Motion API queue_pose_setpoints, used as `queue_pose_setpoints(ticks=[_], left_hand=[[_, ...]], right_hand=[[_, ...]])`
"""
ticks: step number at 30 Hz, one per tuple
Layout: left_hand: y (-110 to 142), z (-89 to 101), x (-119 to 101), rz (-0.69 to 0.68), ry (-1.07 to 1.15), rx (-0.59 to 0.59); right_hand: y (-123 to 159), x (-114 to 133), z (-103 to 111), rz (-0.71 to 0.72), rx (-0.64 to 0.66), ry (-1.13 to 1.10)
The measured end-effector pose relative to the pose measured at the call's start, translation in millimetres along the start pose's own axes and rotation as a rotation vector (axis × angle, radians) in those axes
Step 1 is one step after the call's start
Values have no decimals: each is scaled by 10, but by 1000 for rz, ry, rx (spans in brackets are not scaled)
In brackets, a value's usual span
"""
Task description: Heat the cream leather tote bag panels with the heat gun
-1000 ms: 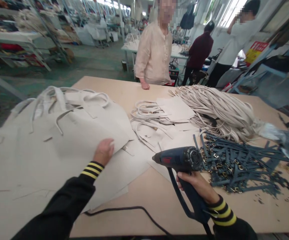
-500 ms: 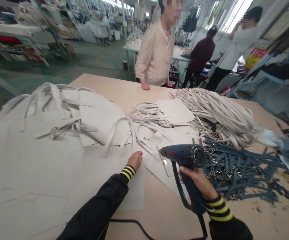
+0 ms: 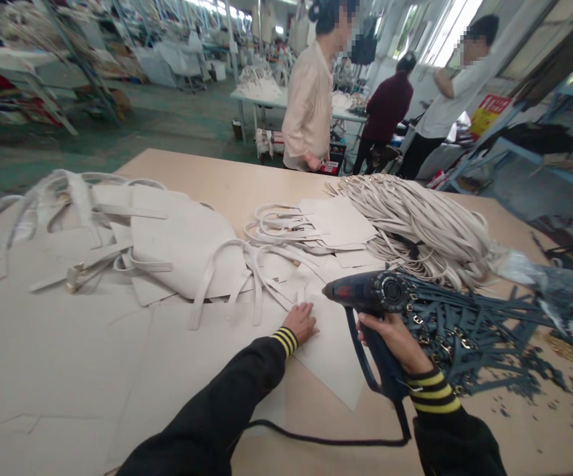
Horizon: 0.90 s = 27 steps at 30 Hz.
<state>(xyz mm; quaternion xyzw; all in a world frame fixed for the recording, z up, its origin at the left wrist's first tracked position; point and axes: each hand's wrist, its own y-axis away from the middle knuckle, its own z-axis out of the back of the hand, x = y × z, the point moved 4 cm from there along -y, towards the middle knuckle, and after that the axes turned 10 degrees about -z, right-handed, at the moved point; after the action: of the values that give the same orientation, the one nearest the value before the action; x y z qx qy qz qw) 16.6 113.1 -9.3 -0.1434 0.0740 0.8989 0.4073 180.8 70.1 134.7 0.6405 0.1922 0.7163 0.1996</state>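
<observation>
Worktable [image 3: 191,175]: L hand [image 3: 300,324] on leather panel [image 3: 330,357], R hand [image 3: 395,344] gripping heat gun [image 3: 370,292].

L hand [image 3: 300,324] lies flat, palm down, on a cream leather panel [image 3: 333,357], near its edge. R hand [image 3: 395,340] grips a dark blue heat gun [image 3: 365,292] by the handle, nozzle pointing left, and its black cord [image 3: 326,439] runs over the wooden table [image 3: 246,178]. Just beside the gun is a heap of dark blue straps w/ metal buckles [image 3: 469,337]; behind it, a big bundle of cream straps [image 3: 415,225]. On the left lie cream leather bag pieces w/ handles [image 3: 182,244]. Across the table stands a person in a beige shirt [image 3: 308,109].
</observation>
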Motion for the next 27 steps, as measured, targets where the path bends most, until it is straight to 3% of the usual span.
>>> queue_pose_setpoints(ticks=[3,6,8,12,15,18,23,27], left_hand=[[257,68,257,167,15,-7],[493,93,418,417,30,-19],[550,49,410,556,42,-12],[463,-107,306,709,96,34],[430,-160,295,776,134,64],[453,-141,301,776,152,84],[402,-96,260,772,160,78],[337,-132,199,812,198,87]], right_hand=[[33,-102,-30,-23,47,-13],[-95,-72,-36,41,-26,-62],[-248,26,-25,91,-80,-84],[-516,241,78,139,-172,-103],[-488,231,274,100,-243,-82],[-143,27,570,49,-366,-64],[929,-644,882,-115,-518,-50],[1646,-1358,716,-393,-294,-45]])
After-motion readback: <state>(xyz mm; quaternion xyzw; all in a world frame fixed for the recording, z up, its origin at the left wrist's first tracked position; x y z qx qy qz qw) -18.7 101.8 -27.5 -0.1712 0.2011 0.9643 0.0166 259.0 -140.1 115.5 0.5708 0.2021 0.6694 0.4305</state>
